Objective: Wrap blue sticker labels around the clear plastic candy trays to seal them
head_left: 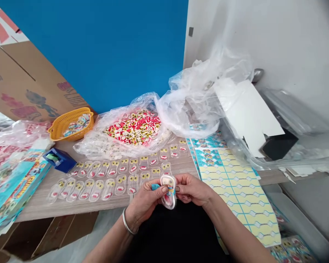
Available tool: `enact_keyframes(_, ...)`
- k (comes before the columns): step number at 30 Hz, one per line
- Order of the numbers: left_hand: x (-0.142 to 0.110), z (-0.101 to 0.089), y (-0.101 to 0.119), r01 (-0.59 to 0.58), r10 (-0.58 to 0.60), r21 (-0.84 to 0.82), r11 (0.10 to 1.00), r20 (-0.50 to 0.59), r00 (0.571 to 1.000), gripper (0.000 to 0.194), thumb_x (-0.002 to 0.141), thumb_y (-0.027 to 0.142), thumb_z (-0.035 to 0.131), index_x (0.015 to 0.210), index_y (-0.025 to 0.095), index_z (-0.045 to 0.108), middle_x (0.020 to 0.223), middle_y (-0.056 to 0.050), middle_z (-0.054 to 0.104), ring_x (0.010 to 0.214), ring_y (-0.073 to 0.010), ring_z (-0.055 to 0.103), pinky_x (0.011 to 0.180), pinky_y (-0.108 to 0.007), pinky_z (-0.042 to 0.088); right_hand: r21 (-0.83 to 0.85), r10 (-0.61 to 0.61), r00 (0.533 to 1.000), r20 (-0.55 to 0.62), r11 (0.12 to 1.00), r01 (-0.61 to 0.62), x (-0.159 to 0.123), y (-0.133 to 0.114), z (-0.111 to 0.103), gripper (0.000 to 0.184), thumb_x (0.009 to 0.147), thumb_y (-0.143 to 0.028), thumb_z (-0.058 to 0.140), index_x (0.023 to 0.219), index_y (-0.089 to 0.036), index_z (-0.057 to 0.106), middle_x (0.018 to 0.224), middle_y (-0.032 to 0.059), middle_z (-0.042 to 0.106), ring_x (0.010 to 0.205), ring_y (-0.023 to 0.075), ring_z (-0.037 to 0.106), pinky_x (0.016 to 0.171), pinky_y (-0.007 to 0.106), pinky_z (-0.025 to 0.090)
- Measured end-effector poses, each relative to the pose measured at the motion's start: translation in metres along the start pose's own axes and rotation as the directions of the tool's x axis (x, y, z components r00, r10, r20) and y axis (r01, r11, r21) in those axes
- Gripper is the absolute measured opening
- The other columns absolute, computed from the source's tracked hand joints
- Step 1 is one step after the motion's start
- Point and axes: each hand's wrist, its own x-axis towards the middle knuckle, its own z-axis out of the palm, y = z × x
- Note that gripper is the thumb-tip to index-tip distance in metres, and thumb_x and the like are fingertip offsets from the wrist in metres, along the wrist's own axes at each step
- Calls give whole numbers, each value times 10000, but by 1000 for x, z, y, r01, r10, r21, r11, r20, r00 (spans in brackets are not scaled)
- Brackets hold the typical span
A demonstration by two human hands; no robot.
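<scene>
In front of my body I hold a small clear plastic blister pack [168,203] upright, with pale and red pieces inside. A blue printed sticker [170,189] lies across its middle. My left hand [146,199] pinches the pack from the left, thumb on its front; a blue end of the sticker shows by those fingers. My right hand [193,190] is closed at the pack's right edge, thumb and fingers pressing on the sticker. Behind my hands, rows of similar clear packs [99,184] with yellow and red pieces lie on the wooden table [41,206].
A plastic bag of red, white and yellow candies [137,126] lies open at the back. Left are a yellow basket [57,126], a blue tape dispenser [60,160] and printed cartons [24,186]. Sticker sheets [235,190] lie right, near a white box [245,109].
</scene>
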Motion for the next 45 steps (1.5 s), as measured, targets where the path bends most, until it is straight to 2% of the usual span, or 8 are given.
enact_keyframes(5, 0, 0, 7, 97, -108, 92, 991, 127, 986, 331, 676, 391, 836, 816, 108, 736, 645, -44, 631, 542, -128, 582, 525, -258, 526, 17, 111, 977, 181, 993, -116, 6, 7, -7, 430, 604, -413, 881, 760, -126, 602, 490, -78, 524, 336, 13, 322, 310, 151, 175)
enact_keyframes(13, -3, -3, 3, 119, -124, 78, 990, 67, 990, 305, 652, 377, 854, 793, 139, 726, 684, -51, 663, 595, -158, 625, 597, -291, 535, -39, 209, 969, 134, 978, -205, 16, 13, -2, 452, 581, -424, 873, 778, -151, 572, 567, -59, 592, 343, 4, 298, 342, 166, 153)
enact_keyframes(16, 3, -3, -1, 33, -31, 14, 999, -148, 989, 319, 623, 357, 873, 790, 150, 699, 704, -37, 685, 602, -143, 626, 616, -286, 545, -65, 67, 987, -146, 995, -77, 15, 11, -1, 471, 606, -518, 836, 783, -168, 576, 526, -81, 526, 395, 37, 359, 393, 177, 246)
enact_keyframes(19, 13, 0, -6, -48, 42, -9, 999, -337, 941, 355, 589, 362, 887, 760, 150, 659, 704, -20, 685, 609, -132, 625, 623, -281, 556, -233, -220, 878, -426, 964, 128, 11, 9, 3, 384, 718, -509, 759, 859, -178, 625, 686, -27, 616, 596, 92, 527, 541, 205, 398)
enact_keyframes(25, 21, 9, -11, -82, 93, 49, 995, -309, 946, 354, 652, 385, 846, 829, 156, 642, 781, -23, 686, 651, -134, 637, 629, -280, 558, -536, -463, 793, -396, 818, 210, 4, 12, 12, 261, 837, -437, 664, 905, -188, 631, 829, 12, 656, 766, 157, 576, 724, 293, 454)
enact_keyframes(30, 18, 3, -9, -188, 218, 124, 974, -313, 924, 274, 711, 367, 809, 823, 161, 666, 842, -17, 674, 754, -134, 634, 723, -277, 546, -445, -423, 789, -445, 869, 215, -1, 12, 5, 292, 825, -465, 673, 898, -185, 631, 857, 22, 683, 800, 176, 603, 756, 305, 458)
enact_keyframes(41, 26, 8, -13, -247, 233, -25, 969, -261, 937, 269, 679, 357, 831, 772, 160, 673, 711, 6, 639, 628, -95, 551, 627, -220, 448, -98, -310, 855, -416, 950, 297, -3, 9, 17, 375, 700, -501, 796, 848, -183, 662, 835, 34, 689, 807, 182, 606, 800, 318, 453)
enact_keyframes(45, 30, 14, -19, -235, 195, -144, 961, -249, 949, 270, 658, 330, 848, 784, 168, 672, 705, 16, 642, 614, -86, 528, 624, -214, 421, -126, -336, 843, -420, 942, 312, 4, 13, 25, 353, 701, -492, 797, 776, -183, 643, 755, 14, 663, 734, 162, 583, 743, 298, 454)
